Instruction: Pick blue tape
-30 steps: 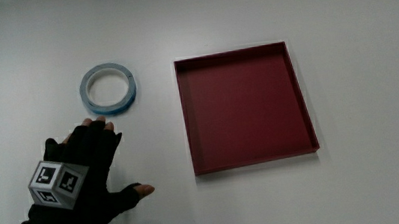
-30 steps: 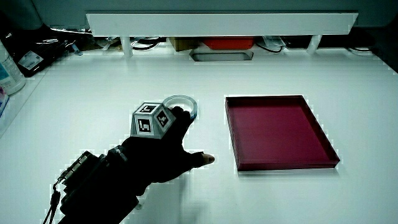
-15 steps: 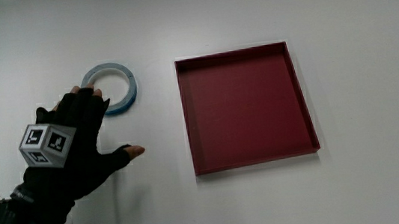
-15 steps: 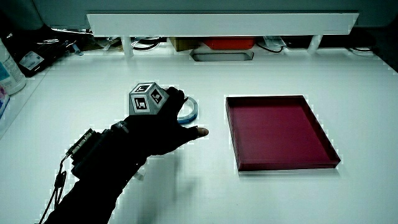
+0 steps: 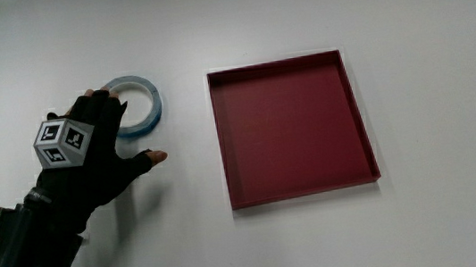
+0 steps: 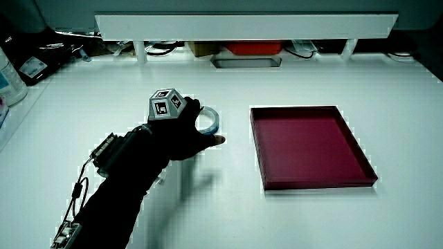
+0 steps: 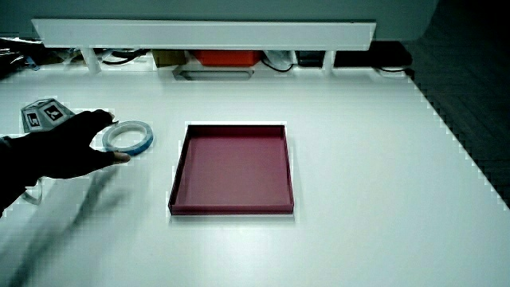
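Observation:
The blue tape (image 5: 148,104) is a pale blue ring lying flat on the white table beside a dark red tray (image 5: 291,127). The hand (image 5: 100,145) in its black glove, patterned cube (image 5: 64,142) on its back, lies over the part of the ring nearer the person. Its fingertips rest on the ring's rim and the thumb (image 5: 153,157) points toward the tray, fingers spread, nothing lifted. Both side views show the tape (image 6: 212,119) (image 7: 132,137) half covered by the hand (image 6: 180,128) (image 7: 68,147).
The tray (image 6: 311,142) (image 7: 235,171) is shallow, square and holds nothing. A low partition with a white shelf (image 6: 242,24) closes the table, with cables and a red box (image 6: 252,48) under it. A bottle (image 6: 10,76) stands at the table's edge.
The hand has moved away from the person and onto the tape, from just short of the ring to covering part of it. Tape and tray have not moved.

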`<state>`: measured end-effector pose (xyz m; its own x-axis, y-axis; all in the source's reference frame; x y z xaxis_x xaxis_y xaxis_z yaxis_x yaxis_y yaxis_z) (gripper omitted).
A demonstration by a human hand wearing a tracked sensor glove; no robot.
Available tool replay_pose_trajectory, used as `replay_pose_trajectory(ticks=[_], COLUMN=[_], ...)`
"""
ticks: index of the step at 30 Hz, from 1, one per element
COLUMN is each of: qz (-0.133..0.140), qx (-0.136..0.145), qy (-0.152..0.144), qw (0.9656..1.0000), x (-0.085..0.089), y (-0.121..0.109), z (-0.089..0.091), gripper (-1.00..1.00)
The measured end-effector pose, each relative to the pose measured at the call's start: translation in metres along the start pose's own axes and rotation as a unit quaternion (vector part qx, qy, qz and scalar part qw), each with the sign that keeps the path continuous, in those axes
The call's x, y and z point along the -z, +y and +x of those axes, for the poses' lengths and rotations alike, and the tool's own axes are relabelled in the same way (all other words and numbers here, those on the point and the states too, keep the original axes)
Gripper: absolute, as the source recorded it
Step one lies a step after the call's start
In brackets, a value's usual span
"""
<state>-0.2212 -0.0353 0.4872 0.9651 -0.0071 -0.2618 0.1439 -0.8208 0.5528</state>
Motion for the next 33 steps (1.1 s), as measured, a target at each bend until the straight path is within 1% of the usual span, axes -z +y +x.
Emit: replay_pose_trajectory(ticks=[1, 2, 3, 4, 5, 7, 9, 10, 11, 12, 13, 14, 15, 16, 17, 18, 19, 20, 22, 23, 24, 25, 28, 29, 30, 31, 32, 33], qz=[-0.005, 0.002, -0.005, -0.012, -0.008, -0.015, -0.016, -0.022, -0.012, -0.021, -0.029, -0.023, -0.021, -0.023, -0.019, -0.013, -0.014, -0.011, -0.009, -0.004, 0.007, 0.004, 0.033, 0.042, 0.044, 0.053, 0.061, 0.068], qx=[-0.002, 0.004, -0.002, -0.004, -0.003, -0.007, -0.004, -0.009, 0.000, -0.012, -0.009, -0.003, -0.006, -0.008, -0.002, -0.004, -0.002, 0.000, 0.001, 0.006, 0.011, 0.011, 0.031, 0.035, 0.038, 0.036, 0.047, 0.044], qy=[0.001, 0.008, 0.012, 0.008, 0.013, 0.018, 0.024, 0.019, 0.024, 0.024, 0.021, 0.023, 0.020, 0.015, 0.020, 0.024, 0.018, 0.020, 0.012, 0.013, 0.014, 0.011, 0.016, 0.009, 0.005, 0.014, 0.015, 0.012], qw=[1.0000, 1.0000, 0.9999, 0.9999, 0.9999, 0.9997, 0.9996, 0.9996, 0.9996, 0.9994, 0.9993, 0.9995, 0.9996, 0.9996, 0.9996, 0.9996, 0.9997, 0.9997, 0.9999, 0.9999, 0.9998, 0.9999, 0.9988, 0.9985, 0.9983, 0.9978, 0.9969, 0.9967], x=[0.002, 0.005, 0.004, 0.008, 0.009, 0.012, 0.014, 0.016, 0.019, 0.021, 0.023, 0.023, 0.027, 0.026, 0.028, 0.026, 0.027, 0.026, 0.028, 0.028, 0.028, 0.026, 0.026, 0.027, 0.027, 0.025, 0.026, 0.026], y=[0.003, 0.006, 0.006, 0.010, 0.012, 0.015, 0.018, 0.019, 0.021, 0.021, 0.022, 0.023, 0.024, 0.023, 0.024, 0.022, 0.023, 0.023, 0.025, 0.025, 0.024, 0.022, 0.020, 0.020, 0.019, 0.017, 0.017, 0.017], z=[-0.001, -0.003, 0.000, -0.003, -0.003, -0.004, -0.004, -0.005, -0.006, -0.006, -0.007, -0.007, -0.009, -0.008, -0.010, -0.007, -0.008, -0.007, -0.009, -0.010, -0.009, -0.007, -0.005, -0.006, -0.005, -0.003, -0.003, -0.004], gripper=[0.00, 0.00, 0.00, 0.00, 0.00, 0.00, 0.00, 0.00, 0.00, 0.00, 0.00, 0.00, 0.00, 0.00, 0.00, 0.00, 0.03, 0.07, 0.13, 0.17, 0.20, 0.23, 0.33, 0.37, 0.40, 0.43, 0.47, 0.50])
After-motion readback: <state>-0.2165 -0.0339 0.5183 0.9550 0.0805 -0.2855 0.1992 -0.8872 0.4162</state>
